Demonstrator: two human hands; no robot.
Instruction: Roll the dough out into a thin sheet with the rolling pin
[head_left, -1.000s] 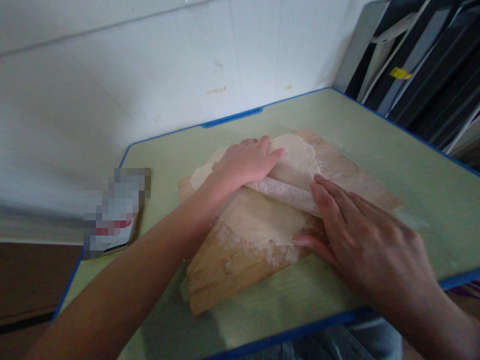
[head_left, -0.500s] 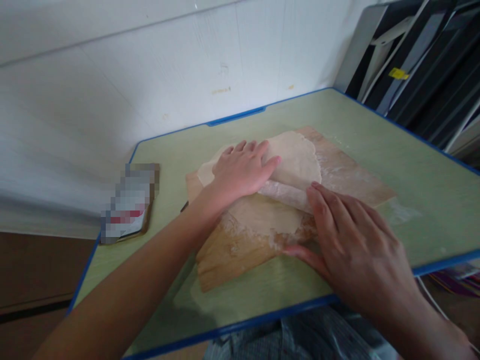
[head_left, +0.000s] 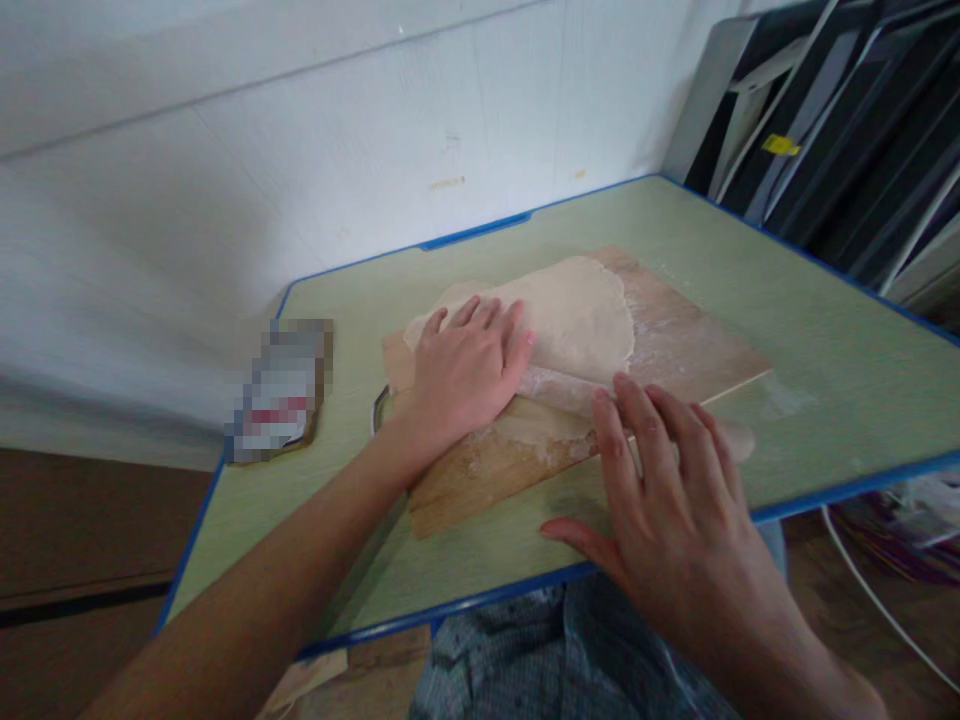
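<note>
A floured rolling pin [head_left: 556, 388] lies across a wide flat sheet of dough [head_left: 570, 310], with its rounded right end sticking out past my right hand. My left hand [head_left: 472, 365] rests flat over the left part of the pin, fingers spread and stretched out above the dough, hiding that end. My right hand [head_left: 667, 480] lies over the right part, its long fingers stretched across the pin and its thumb held apart. Under the dough is a wooden board [head_left: 694, 340] dusted with flour.
The board lies on a pale green table [head_left: 825, 400] with a blue edge, against a white wall [head_left: 360, 150]. At the left stands a phone-like slab [head_left: 281, 395], its face blurred. Dark panels [head_left: 840, 150] lean beyond the right edge.
Both hands and the rolling pin have come nearer the board's front edge. The pin's right end now shows beyond my right hand. The view has shifted slightly.
</note>
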